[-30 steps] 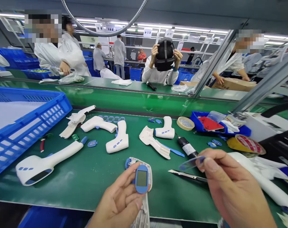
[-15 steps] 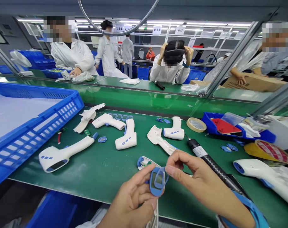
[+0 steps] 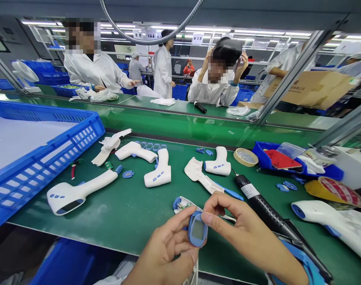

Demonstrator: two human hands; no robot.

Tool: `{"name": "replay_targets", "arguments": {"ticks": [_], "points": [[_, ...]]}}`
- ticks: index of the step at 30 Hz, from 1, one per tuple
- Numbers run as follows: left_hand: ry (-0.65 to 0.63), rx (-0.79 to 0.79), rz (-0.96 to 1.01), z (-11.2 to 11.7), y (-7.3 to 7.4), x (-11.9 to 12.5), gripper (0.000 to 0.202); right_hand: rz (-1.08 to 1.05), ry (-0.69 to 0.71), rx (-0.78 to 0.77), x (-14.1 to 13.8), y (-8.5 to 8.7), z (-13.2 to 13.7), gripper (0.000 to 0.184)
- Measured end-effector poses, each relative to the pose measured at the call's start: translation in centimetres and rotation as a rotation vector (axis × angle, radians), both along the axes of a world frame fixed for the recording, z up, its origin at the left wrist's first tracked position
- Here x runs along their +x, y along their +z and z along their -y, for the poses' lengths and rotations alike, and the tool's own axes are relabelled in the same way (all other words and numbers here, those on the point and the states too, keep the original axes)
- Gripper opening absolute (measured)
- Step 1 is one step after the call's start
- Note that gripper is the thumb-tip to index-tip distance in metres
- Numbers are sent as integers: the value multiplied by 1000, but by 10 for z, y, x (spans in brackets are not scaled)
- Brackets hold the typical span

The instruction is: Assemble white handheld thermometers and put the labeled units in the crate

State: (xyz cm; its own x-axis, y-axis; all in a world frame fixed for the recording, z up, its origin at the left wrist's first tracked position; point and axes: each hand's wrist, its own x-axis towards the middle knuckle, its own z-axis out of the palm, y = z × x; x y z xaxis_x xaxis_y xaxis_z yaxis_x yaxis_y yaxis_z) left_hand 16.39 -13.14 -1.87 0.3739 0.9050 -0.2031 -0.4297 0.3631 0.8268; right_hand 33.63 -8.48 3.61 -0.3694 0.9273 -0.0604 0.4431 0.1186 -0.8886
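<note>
My left hand [image 3: 165, 247] is closed on a small blue display housing with a grey screen [image 3: 197, 228], held upright above the bench front. With thumb and forefinger, my right hand [image 3: 238, 223] pinches the upper edge of a thin blue oval display frame [image 3: 195, 238], which lies against the front of the housing. Whether the frame is fully seated cannot be told. Behind and beneath my left hand is an open white thermometer shell half [image 3: 185, 201] with a circuit board and a blue nose ring, mostly hidden.
Several white thermometer bodies [image 3: 158, 172] lie about the green bench [image 3: 117, 221]. A black electric screwdriver [image 3: 266, 209] lies right of my right hand. A blue crate [image 3: 88, 138] stands left, a blue parts tray [image 3: 325, 168] right. Co-workers in white coats [image 3: 91, 73] are across the bench.
The thin blue frame, tilted and off to the right before, now lies flatter over the screen. My right hand has shifted slightly left with it.
</note>
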Motion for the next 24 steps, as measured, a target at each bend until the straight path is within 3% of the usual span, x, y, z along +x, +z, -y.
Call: {"name": "replay_targets", "arguments": {"ticks": [24], "points": [[79, -62, 73, -1, 12, 6, 42, 30, -37, 94, -6, -9, 11, 19]]}}
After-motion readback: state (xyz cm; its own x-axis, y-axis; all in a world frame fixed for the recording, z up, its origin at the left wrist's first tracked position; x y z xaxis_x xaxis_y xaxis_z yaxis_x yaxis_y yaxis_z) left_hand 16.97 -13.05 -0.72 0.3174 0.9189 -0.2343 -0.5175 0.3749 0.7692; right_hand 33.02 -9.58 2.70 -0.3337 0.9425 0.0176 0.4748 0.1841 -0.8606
